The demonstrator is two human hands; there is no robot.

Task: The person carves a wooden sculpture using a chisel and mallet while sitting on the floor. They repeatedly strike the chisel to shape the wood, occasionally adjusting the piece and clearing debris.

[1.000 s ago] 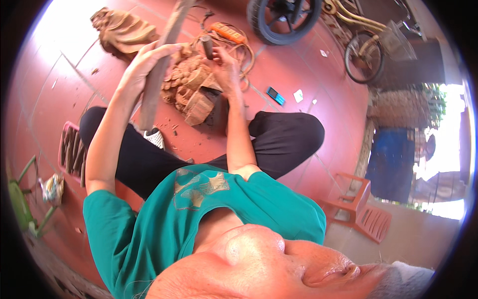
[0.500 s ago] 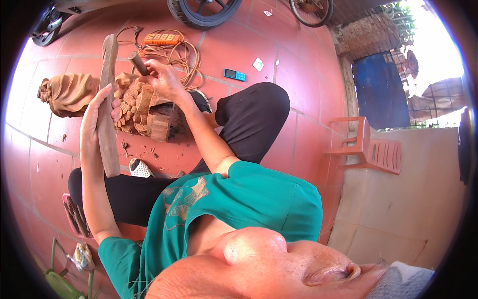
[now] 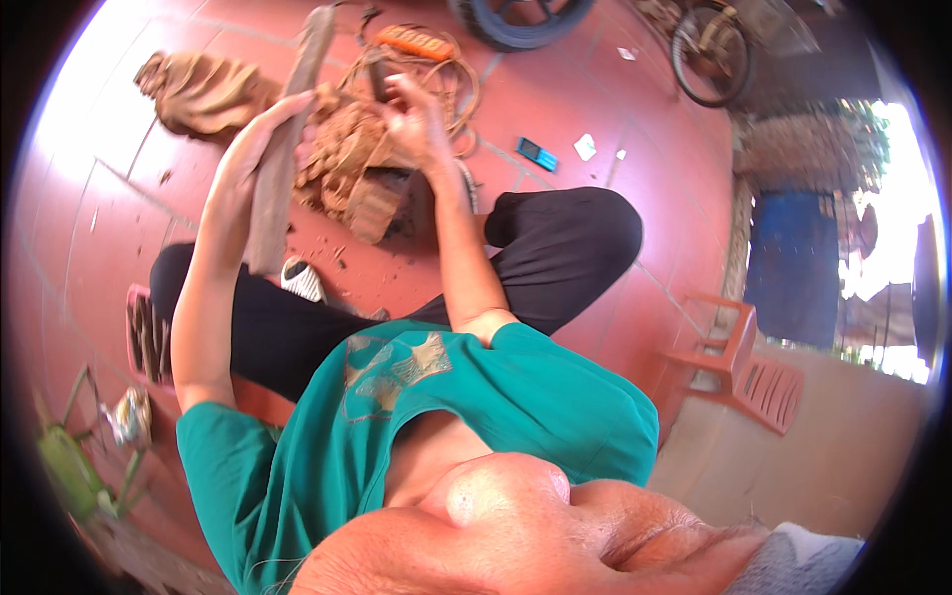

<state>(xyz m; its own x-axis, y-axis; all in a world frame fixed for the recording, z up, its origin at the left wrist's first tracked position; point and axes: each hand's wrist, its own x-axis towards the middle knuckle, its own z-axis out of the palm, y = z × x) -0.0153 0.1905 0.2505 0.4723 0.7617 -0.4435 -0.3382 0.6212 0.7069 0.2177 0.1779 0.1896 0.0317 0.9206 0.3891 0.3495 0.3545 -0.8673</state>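
My left hand (image 3: 250, 149) is closed around a long, flat wooden bar (image 3: 283, 169), which slants across the near side of a carving. In my right hand (image 3: 416, 124) a short, dark round rod (image 3: 378, 79) is pinched between the fingers. Its lower end is hidden, and motion blurs it. The carved wooden figure (image 3: 213, 94) lies on its side on the tiles, with draped folds at the left and knobbly carving below my hands. Its blocky base (image 3: 373, 206) points toward me.
Beyond the carving lie an orange power strip (image 3: 415, 42) and its coiled cord. A blue phone (image 3: 536, 154) is on the tiles at the right. A pink basket (image 3: 149, 337) of tools stands by my left knee. A plastic chair (image 3: 739, 372) stands far right.
The whole view has turned, so the carving, floor things and both hands sit further right and higher. Both hands keep hold of the wooden bar and the rod.
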